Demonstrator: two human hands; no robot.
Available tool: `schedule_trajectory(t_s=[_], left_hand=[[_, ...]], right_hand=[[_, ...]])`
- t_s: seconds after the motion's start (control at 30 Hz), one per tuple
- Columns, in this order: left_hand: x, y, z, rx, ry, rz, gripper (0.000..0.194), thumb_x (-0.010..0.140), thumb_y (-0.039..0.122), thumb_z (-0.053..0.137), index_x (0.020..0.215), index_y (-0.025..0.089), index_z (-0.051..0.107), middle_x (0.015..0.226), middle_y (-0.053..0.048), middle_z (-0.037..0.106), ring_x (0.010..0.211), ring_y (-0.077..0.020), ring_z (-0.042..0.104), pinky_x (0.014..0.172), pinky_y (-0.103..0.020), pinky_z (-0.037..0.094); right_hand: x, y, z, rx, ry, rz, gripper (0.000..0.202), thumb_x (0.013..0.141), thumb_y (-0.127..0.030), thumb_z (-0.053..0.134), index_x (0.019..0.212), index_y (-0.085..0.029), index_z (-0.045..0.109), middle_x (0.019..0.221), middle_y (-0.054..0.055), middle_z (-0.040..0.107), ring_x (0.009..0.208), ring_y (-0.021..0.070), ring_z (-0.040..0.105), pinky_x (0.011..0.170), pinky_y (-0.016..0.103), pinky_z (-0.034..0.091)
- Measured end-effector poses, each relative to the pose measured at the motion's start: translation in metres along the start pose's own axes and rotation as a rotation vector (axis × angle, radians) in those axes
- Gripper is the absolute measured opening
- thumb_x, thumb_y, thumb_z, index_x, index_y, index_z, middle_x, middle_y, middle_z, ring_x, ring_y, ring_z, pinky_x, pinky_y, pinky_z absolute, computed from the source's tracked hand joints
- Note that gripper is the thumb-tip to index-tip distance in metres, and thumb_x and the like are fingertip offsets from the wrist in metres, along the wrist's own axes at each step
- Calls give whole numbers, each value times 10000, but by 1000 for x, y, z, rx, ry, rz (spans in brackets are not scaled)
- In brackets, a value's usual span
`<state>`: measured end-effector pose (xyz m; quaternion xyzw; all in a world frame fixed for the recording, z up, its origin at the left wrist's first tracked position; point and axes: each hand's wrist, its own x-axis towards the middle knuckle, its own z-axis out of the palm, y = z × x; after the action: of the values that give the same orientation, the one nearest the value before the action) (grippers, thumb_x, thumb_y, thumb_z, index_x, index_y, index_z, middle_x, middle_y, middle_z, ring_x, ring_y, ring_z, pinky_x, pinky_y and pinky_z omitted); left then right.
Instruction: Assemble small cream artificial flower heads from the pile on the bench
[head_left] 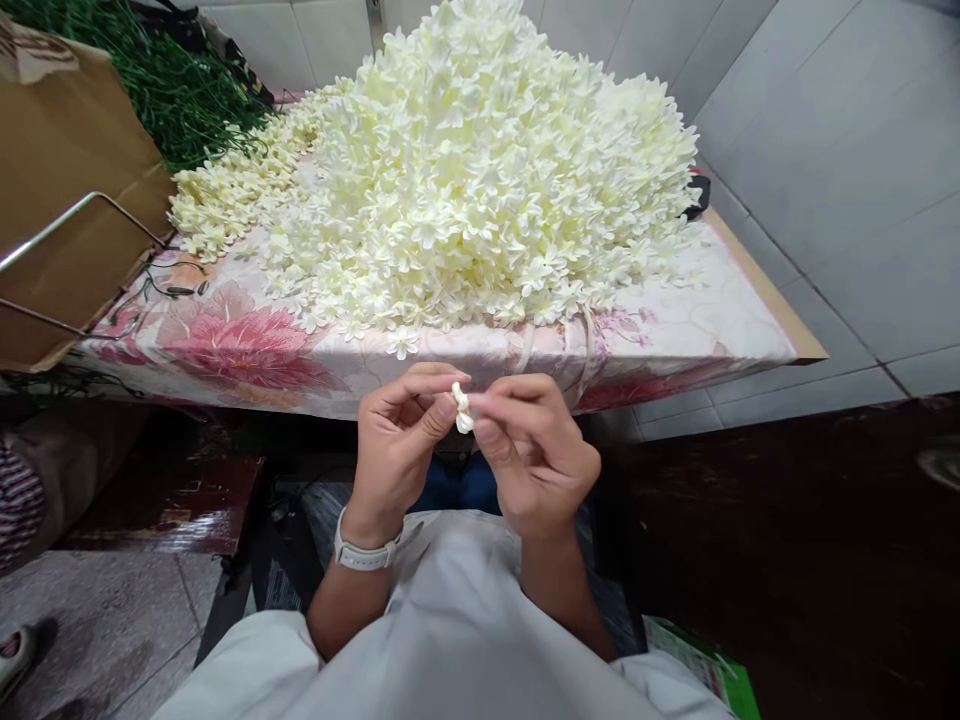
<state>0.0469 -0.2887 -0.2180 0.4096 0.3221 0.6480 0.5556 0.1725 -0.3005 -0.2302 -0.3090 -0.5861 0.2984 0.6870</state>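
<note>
white piece [463, 408] | small, lumpy | roughly upright | between both hands [396, 440] [538, 455]

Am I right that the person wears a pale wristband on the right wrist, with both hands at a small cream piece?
Not quite: the head view shows the pale wristband on the left wrist. The rest holds: the left hand and right hand are both at the small cream piece.

Pale flower [463, 410] between both hands [397, 440]
</note>
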Motion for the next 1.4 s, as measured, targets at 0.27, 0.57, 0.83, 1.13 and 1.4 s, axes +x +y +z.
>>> schedule_trajectory(t_s=[0.27,0.57,0.83,1.13,1.4], left_hand=[[-4,-7,5,158,-27,100,121,836,156,796,903,251,830,985,-41,798,919,-122,760,815,-188,611],[-6,-5,8,86,-153,32,265,776,208,859,1036,246,824,1132,-69,800,899,-139,778,793,-194,639],[-8,1,9,141,-183,29,339,805,119,815,1109,271,806,1116,-44,813,907,-117,774,841,-178,632],[5,19,14,305,-198,261,303,837,98,773,1096,253,804,1086,-55,797,948,-144,750,820,-219,627],[41,54,28,457,-191,458,267,898,121,715,1122,247,786,1062,-34,799,968,-129,737,869,-206,578]], right_hand=[[4,8,-5,-97,87,-87,302,825,-36,778,1016,-269,789,929,12,698,836,141,659,704,286,563],[5,4,-4,-121,179,-82,276,826,23,720,926,-228,774,885,-3,699,789,115,650,680,257,552],[5,3,-6,-129,153,-78,283,838,13,694,940,-239,772,901,0,715,804,136,669,698,280,555],[30,0,-7,-125,104,-136,213,896,-38,639,930,-226,733,866,13,683,794,148,629,680,295,512],[82,-9,4,-152,53,-266,177,930,-64,607,935,-225,680,877,16,687,843,164,652,716,311,524]])
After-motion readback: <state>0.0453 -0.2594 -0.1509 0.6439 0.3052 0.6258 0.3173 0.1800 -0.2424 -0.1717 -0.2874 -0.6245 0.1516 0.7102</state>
